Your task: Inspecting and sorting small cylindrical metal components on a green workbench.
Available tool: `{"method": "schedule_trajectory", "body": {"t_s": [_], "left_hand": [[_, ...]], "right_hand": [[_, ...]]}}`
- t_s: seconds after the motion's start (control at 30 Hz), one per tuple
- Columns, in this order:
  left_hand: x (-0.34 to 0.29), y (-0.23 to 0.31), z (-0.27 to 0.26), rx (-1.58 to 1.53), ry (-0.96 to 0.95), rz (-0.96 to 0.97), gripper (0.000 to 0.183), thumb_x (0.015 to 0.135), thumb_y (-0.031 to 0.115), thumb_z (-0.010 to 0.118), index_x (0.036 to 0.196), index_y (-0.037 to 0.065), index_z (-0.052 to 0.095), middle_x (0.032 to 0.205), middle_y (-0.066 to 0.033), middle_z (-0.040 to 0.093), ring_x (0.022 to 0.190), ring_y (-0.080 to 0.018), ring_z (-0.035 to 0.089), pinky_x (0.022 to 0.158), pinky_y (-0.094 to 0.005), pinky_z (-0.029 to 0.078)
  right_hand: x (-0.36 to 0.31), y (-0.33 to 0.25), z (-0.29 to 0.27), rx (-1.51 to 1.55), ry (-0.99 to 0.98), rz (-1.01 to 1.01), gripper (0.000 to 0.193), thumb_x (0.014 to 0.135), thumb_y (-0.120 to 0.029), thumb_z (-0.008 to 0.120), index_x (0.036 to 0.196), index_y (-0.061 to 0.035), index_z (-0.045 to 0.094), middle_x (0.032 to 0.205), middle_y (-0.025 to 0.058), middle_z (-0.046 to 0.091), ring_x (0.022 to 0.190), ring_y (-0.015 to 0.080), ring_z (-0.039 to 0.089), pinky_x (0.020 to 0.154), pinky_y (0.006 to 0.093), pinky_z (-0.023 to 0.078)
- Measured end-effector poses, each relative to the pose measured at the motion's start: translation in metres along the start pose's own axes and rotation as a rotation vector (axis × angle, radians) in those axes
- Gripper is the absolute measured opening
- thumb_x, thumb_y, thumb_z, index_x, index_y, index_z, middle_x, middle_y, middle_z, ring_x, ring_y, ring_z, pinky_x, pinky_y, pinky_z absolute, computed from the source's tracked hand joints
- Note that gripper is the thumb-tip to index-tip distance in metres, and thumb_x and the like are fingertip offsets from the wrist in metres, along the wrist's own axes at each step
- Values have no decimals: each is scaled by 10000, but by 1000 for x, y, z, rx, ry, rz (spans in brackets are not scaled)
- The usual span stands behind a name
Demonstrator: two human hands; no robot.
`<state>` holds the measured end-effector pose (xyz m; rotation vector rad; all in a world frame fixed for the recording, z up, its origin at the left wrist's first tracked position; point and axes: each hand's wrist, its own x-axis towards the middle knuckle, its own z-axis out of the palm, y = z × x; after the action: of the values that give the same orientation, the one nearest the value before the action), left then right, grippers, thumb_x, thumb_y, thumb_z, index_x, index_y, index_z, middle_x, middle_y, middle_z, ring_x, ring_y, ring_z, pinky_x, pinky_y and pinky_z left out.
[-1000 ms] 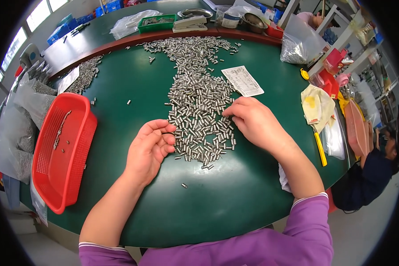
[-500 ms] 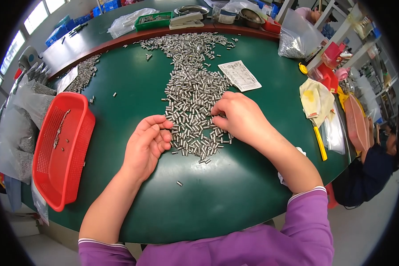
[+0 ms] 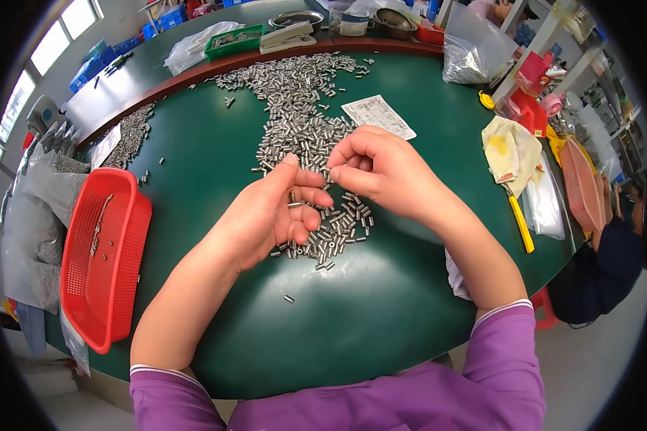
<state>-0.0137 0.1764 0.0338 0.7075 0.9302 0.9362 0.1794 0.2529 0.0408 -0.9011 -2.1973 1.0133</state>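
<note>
A long heap of small shiny metal cylinders point(image 3: 305, 136) runs down the middle of the green tabletop. Over its near part, my left hand point(image 3: 284, 205) is turned palm up with the fingers loosely curled, and a few metal cylinders point(image 3: 293, 204) rest against them. Just right of it, my right hand point(image 3: 377, 169) pinches thumb and forefinger together close to the left fingertips. Whatever sits in that pinch is too small to make out against the heap. One loose cylinder point(image 3: 289, 299) lies nearer to me.
A red perforated basket point(image 3: 142, 241) with a few cylinders stands at left, beside filled plastic bags point(image 3: 39, 237). A printed paper sheet point(image 3: 379, 116) lies right of the heap. Farther right are a yellow-handled tool point(image 3: 521, 224) and a stained cloth point(image 3: 510, 151). Another person point(image 3: 600, 266) sits at far right.
My left hand has moved right and up over the heap, its palm turned upward with cylinders in it. My right hand has shifted slightly left and up, toward the left fingers.
</note>
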Motion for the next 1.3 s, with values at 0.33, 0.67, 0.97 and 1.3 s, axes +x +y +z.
{"method": "schedule_trajectory", "body": {"t_s": [0.33,0.67,0.97,1.3], "left_hand": [[11,-4,-26,-235,65,19,346,1022,294,395,1099,-14,533,908,-65,546,640,-75,436,480,-192,350],[13,-5,-18,-148,98,29,303,1010,266,410,1086,3,538,922,-44,542,656,-68,457,505,-195,374],[11,-7,-15,-28,49,-38,408,1023,371,382,1105,-6,515,953,-77,547,683,-114,494,542,-236,409],[17,7,-39,-241,176,163,145,964,93,458,1068,2,503,863,-25,527,587,-45,395,435,-179,298]], "right_hand": [[-5,25,-16,-493,-162,-222,140,736,-95,719,875,-112,709,843,38,601,871,249,586,778,368,490],[-9,21,6,-560,-227,-153,133,739,-81,682,868,-97,657,853,49,582,906,259,565,775,387,489],[-2,9,9,-285,-94,-225,101,776,-58,671,871,-48,639,837,67,584,806,225,589,715,333,492],[-13,9,17,-320,-279,-360,174,779,-111,671,951,-124,693,911,48,592,927,260,565,821,390,473]]}}
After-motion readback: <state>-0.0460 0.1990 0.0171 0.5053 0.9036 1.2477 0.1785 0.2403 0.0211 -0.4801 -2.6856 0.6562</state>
